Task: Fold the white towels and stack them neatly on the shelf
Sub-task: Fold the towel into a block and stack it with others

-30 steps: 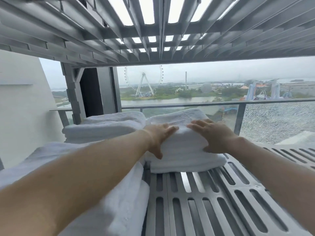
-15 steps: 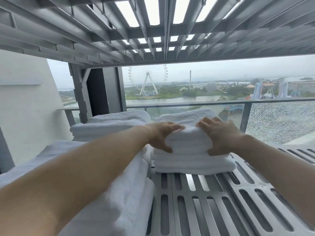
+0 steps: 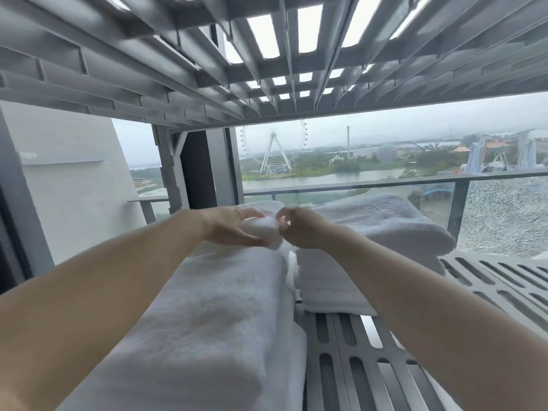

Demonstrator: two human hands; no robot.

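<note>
Folded white towels lie on a grey slatted shelf [image 3: 370, 366]. A long towel stack [image 3: 213, 315] fills the near left, and another folded stack [image 3: 376, 232] sits to its right, further back. Behind the near stack lies a third folded towel [image 3: 262, 229]. My left hand [image 3: 228, 228] cups that towel's near corner between thumb and fingers. My right hand [image 3: 299, 228] has its fingers curled at the same corner, right beside the left hand. Both forearms reach in over the shelf.
A second slatted shelf [image 3: 267, 54] hangs close overhead. A grey upright post [image 3: 175, 167] stands at the back left and a white wall [image 3: 74, 179] at the left. Behind the shelf is a glass balcony railing [image 3: 385, 183].
Both hands left the right-hand stack and moved left to the rear towel's corner. The view shifted, so the right stack now lies further right.
</note>
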